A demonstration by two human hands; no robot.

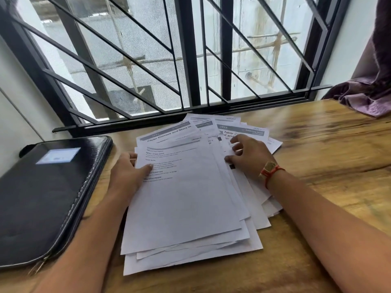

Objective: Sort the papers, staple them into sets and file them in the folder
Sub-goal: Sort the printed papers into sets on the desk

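Wooden table (317,144) under barred window (190,60). Papers (186,197) fanned in loose pile at table middle, far ends near window edge. Black folder (53,187) closed, flat at left edge, just beside pile. Left hand (124,172) pinches pile's left edge, thumb on top sheet, fingers beneath. Right hand (249,157) rests on right-hand sheets, bent fingertips pressing down, gripping nothing. Purple curtain (370,92) on far right corner.
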